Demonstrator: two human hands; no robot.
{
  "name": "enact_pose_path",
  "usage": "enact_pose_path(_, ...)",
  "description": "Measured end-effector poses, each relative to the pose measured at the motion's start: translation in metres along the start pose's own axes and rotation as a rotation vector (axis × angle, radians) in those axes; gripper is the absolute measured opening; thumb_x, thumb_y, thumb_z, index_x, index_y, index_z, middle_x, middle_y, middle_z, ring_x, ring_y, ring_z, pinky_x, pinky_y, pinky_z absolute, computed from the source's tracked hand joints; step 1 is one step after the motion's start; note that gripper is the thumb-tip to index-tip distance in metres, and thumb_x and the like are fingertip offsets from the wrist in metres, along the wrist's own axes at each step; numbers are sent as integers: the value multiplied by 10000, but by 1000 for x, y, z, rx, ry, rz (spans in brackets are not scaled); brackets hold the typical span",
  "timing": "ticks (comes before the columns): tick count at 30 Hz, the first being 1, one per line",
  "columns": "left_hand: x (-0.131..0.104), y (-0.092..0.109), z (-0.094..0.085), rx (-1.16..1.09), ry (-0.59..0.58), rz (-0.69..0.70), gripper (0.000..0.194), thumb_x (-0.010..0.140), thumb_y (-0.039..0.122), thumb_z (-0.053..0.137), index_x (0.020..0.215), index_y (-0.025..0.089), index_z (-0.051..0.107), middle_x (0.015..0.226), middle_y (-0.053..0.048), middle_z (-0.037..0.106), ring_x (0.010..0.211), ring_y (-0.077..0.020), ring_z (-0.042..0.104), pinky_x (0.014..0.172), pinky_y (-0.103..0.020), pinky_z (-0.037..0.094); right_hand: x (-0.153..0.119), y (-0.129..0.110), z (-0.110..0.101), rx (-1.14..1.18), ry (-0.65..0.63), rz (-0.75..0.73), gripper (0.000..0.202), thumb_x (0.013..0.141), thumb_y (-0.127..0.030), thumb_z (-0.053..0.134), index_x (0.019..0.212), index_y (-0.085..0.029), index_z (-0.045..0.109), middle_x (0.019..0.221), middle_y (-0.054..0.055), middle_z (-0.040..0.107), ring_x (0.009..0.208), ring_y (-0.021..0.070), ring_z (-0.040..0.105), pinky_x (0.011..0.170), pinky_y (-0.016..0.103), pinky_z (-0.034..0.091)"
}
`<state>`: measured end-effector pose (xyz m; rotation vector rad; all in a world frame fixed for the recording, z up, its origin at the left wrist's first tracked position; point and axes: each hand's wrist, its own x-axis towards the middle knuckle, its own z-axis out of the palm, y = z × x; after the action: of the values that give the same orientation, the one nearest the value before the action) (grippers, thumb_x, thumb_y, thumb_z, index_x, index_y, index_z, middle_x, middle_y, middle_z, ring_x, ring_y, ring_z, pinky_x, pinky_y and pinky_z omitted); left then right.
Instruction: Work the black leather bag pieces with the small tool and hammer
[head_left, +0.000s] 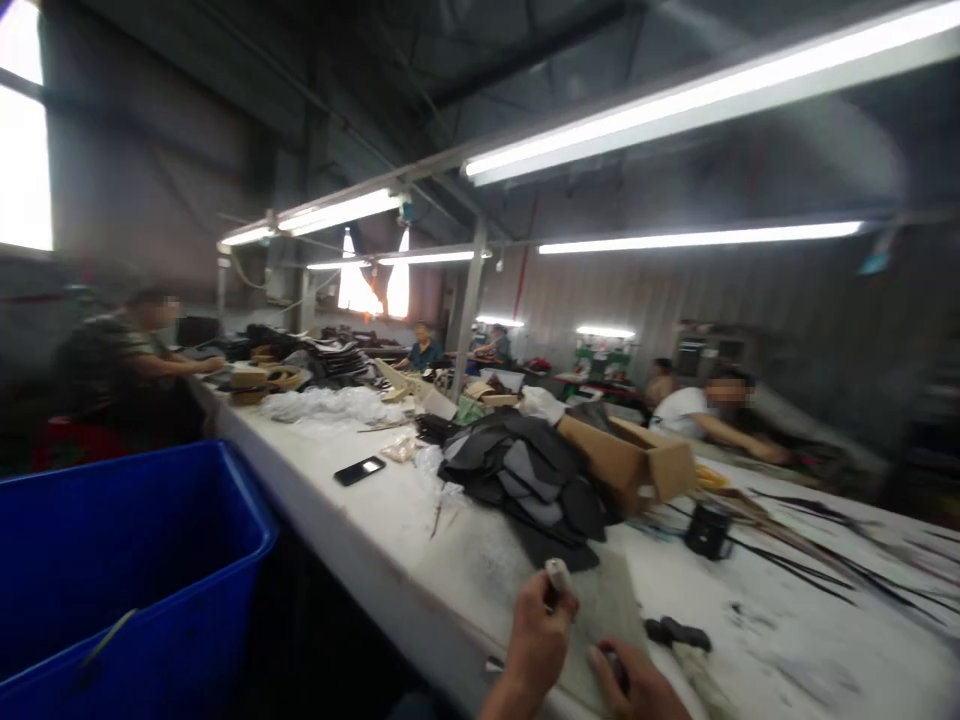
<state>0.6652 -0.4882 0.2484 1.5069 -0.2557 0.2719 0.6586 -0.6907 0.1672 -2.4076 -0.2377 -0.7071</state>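
Near the bottom centre, my left hand [538, 632] is closed round a small pale object [557, 574] that sticks up past the fingers; what it is I cannot make out. My right hand [634, 680] is lower and to the right, fingers curled, with something dark and small between thumb and fingers. The two hands are apart, above the near edge of the white table [420, 545]. Just beyond them lies a heap of dark grey cut pieces [532, 470]. A dark tool-like object [677, 634] rests to the right of my right hand.
A blue bin [247, 540] stands at the left. On the table are a phone [360, 470], an open cardboard box [615, 460], a black mug [707, 530], dark straps [802, 570] and clear plastic [330, 405]. People sit at the left, the back and the right.
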Motion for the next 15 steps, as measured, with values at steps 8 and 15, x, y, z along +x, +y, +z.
enact_pose_path(8,10,27,-9,21,-132,133,362,984,536,636,893,191,696,827,-42,703,796,-219,614,740,-298,441,-1,-27,-3,-177,44,90,231,1011,-375,573,980,-237,755,865,47,757,815,247,704,779,330,461)
enact_pose_path(15,13,50,-4,-59,-102,143,367,943,551,680,862,194,701,800,-41,691,769,-211,619,738,-290,467,-2,-31,-3,-211,9,108,157,1015,-297,596,991,-242,741,873,30,751,825,229,688,758,307,415)
